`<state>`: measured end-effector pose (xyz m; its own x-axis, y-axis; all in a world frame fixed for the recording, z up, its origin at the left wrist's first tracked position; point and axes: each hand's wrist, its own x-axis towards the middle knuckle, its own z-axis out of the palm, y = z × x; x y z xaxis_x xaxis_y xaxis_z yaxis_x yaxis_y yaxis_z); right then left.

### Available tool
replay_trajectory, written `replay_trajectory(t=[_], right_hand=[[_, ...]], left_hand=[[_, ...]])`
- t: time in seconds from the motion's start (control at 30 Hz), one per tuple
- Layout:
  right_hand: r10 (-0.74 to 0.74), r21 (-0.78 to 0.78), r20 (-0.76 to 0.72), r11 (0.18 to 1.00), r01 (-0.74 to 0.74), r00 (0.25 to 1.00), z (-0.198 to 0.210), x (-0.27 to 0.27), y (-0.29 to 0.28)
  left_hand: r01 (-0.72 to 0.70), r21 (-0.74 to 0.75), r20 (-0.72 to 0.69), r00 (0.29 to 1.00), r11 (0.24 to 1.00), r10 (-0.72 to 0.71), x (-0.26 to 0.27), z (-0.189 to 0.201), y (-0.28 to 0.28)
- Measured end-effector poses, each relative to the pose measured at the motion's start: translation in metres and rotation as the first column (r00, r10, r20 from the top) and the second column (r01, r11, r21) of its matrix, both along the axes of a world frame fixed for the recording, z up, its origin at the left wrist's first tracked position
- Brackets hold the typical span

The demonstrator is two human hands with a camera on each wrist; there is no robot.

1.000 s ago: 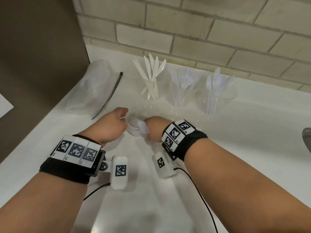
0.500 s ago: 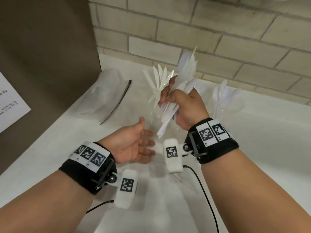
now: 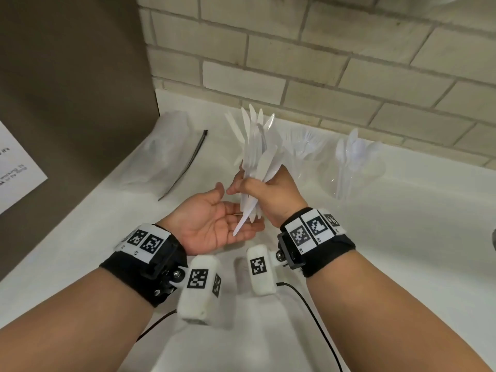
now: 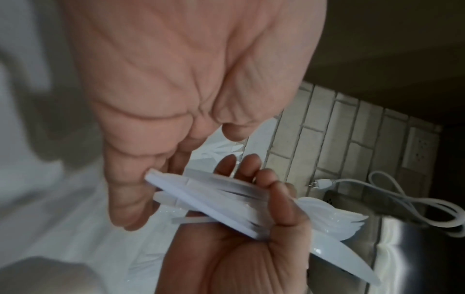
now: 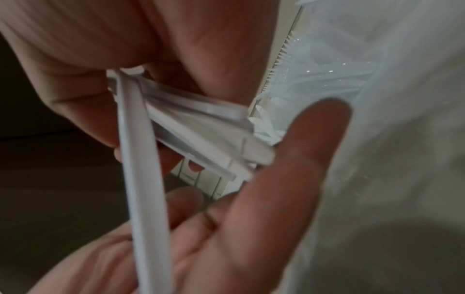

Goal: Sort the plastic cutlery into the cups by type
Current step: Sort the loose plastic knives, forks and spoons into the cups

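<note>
My right hand [image 3: 264, 190] grips a bundle of white plastic knives [image 3: 264, 157] upright, blades fanned upward. My left hand [image 3: 212, 224] lies open, palm up, under the handle ends, which touch its fingers [image 4: 130, 191]. The left wrist view shows the bundle [image 4: 216, 201] wrapped by my right hand's fingers [image 4: 274, 199]. In the right wrist view one handle [image 5: 141, 179] slants away from the rest [image 5: 201, 129]. Three clear cups stand by the wall: the knife cup [image 3: 243, 127] partly hidden behind the bundle, the fork cup [image 3: 306, 146], and the spoon cup [image 3: 354, 159].
A clear plastic bag [image 3: 166, 154] with a black tie [image 3: 196, 154] lies left of the cups. A brown panel [image 3: 75, 103] bounds the white counter [image 3: 402, 224] on the left, a brick wall [image 3: 322, 63] behind. A steel sink [image 4: 415, 248] and white power cord [image 4: 402, 195] are at the right.
My right hand lifted the bundle of knives off the counter, then lowered it toward my left hand. My left hand turned palm up and came under the handle ends.
</note>
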<state>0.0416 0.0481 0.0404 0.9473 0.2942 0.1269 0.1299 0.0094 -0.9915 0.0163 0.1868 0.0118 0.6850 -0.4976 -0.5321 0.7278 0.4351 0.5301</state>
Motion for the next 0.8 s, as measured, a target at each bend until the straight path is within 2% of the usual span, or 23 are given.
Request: replay_trajectory(t=[0.17, 0.3, 0.4, 0.5, 0.6, 0.67, 0.73, 0.8], right_hand=[[-0.02, 0.062, -0.061, 0.998, 0.024, 0.998, -0.005, -0.004, 0.001], [-0.044, 0.018, -0.102, 0.999, 0.046, 0.994, -0.012, -0.005, 0.004], [-0.069, 0.036, -0.149, 0.997, 0.075, 0.986, -0.011, -0.005, 0.002], [-0.065, 0.056, -0.119, 0.996, 0.072, 0.991, -0.007, -0.004, -0.003], [-0.033, 0.014, -0.103, 0.999, 0.034, 0.994, -0.009, -0.008, -0.002], [-0.075, -0.008, -0.118, 0.997, 0.074, 0.99, -0.008, -0.011, -0.001], [-0.147, -0.042, -0.08, 0.989, 0.144, 0.986, -0.004, -0.01, -0.006], [-0.198, -0.165, -0.017, 0.967, 0.192, 0.98, 0.003, -0.01, -0.019]], left_hand=[[-0.015, -0.005, 0.025, 1.0, 1.0, 0.015, 0.001, 0.001, 0.002], [-0.033, -0.02, 0.074, 0.997, 0.999, 0.035, 0.0, 0.006, -0.004], [0.0, 0.039, 0.042, 0.999, 0.999, -0.002, 0.0, 0.004, -0.003], [0.02, 0.048, 0.028, 0.999, 0.999, -0.021, 0.0, 0.001, 0.0], [-0.002, -0.002, 0.071, 0.997, 1.0, 0.002, 0.0, 0.005, -0.004], [0.045, -0.012, 0.083, 0.996, 0.999, -0.044, 0.0, 0.008, -0.003], [0.115, 0.041, 0.083, 0.99, 0.993, -0.118, 0.0, 0.009, 0.0], [0.099, 0.132, 0.08, 0.991, 0.986, -0.111, 0.0, 0.01, 0.004]])
